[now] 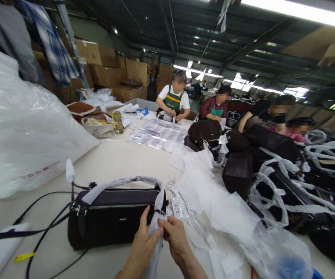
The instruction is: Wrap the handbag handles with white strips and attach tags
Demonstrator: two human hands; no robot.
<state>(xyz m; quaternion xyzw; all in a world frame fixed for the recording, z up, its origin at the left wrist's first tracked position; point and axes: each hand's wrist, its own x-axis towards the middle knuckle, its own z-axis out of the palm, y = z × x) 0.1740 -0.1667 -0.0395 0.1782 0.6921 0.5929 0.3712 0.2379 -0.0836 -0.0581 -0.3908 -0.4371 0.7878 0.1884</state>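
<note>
A dark brown handbag (109, 224) lies on the pale table in front of me. Its top handle (126, 181) is wrapped in thin white paper. At the bag's right end, a translucent white wrapping strip (154, 254) hangs down from the handle's base. My left hand (142, 246) has the strip between thumb and fingers, with the index finger pointing up against the bag. My right hand (176, 237) pinches the strip's edge beside the left thumb. Black straps (48, 221) trail off the bag's left side. Silvery tags with strings (179, 205) lie just right of the bag.
White paper sheets (228, 209) spread to the right, before a heap of dark bags (286, 186). A large plastic sack (25, 128) bulges at the left. Farther back are a bottle (117, 122), a fabric basket (97, 128) and clear sheeting (158, 134). Several people work across the table.
</note>
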